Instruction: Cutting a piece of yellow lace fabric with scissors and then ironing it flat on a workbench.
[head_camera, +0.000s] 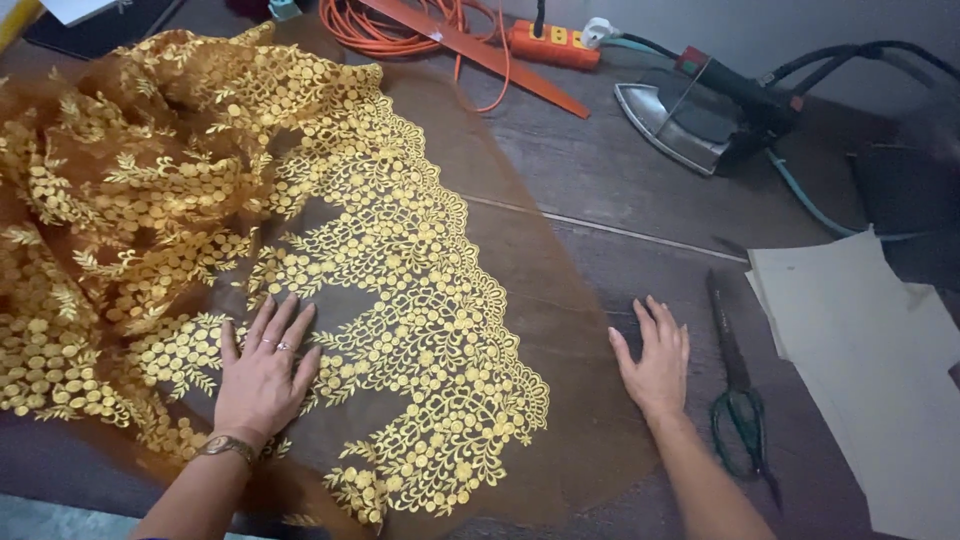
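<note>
Both hands (262, 375) (655, 362) flat on gold-embroidered brown fabric (400, 260)

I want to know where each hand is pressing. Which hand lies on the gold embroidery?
The left hand, flat on the gold lace fabric. The right hand rests past the embroidery, on the plain brown net edge near the scissors.

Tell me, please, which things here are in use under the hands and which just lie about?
In hand: left hand flat on gold-embroidered brown lace fabric; right hand flat on its plain edge.
Lying about: green-handled scissors, cream paper sheets, metal iron, orange power strip.
</note>
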